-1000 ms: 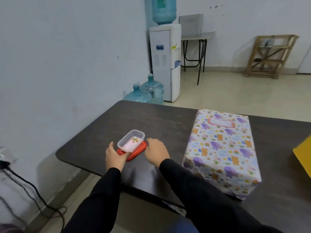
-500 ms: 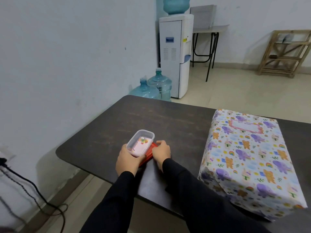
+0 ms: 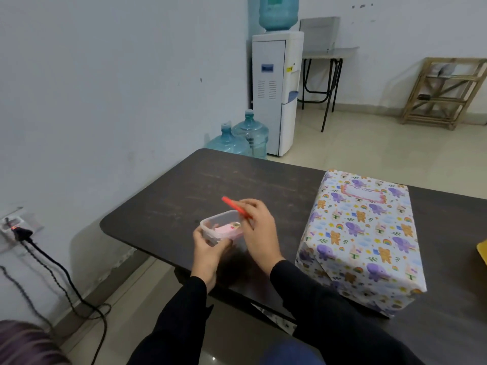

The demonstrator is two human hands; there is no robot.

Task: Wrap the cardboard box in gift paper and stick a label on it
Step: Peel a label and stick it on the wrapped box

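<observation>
Lifted from beneath the clear container [image 3: 210, 225], where it lay half a second ago, the red lid [image 3: 233, 206] now slants in the air over the container's far rim. The left hand [image 3: 208, 250] grips the container by its near side, thumb and fingers curled round the wall; whether it rests on the dark table [image 3: 168, 206] I cannot tell. Pink paper pieces [image 3: 226, 230] lie inside. The right hand [image 3: 259, 233] pinches the lid by one end.

Just right of the hands stands the wrapped box [image 3: 363, 241], fully covered in animal-print gift paper, on the table. A pink-bordered label [image 3: 365, 193] sits on its top at the far end.

Beyond the table, two water bottles [image 3: 242, 138] stand on the floor beside a white water dispenser [image 3: 276, 88]. A wooden rack [image 3: 445, 93] leans at the far wall.
</observation>
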